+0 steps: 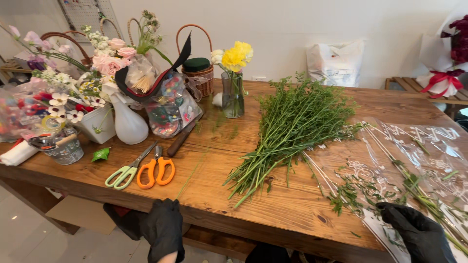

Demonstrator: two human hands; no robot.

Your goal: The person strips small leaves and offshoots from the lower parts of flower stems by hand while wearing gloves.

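Note:
My left hand, in a black glove, hangs just off the front edge of the wooden table and holds nothing I can see. My right hand, also gloved in black, rests on a clear printed plastic wrap sheet at the table's right front, touching it among scattered green trimmings. A large bunch of green leafy stems lies across the middle of the table, cut ends toward me. Green-handled scissors and orange-handled snips lie side by side left of centre.
At the back left stand flower arrangements, a white spray bottle, a bag of ribbons and a wicker basket. A glass vase with yellow flowers stands behind the stems. A knife lies near the bag. A wrapped bouquet sits far right.

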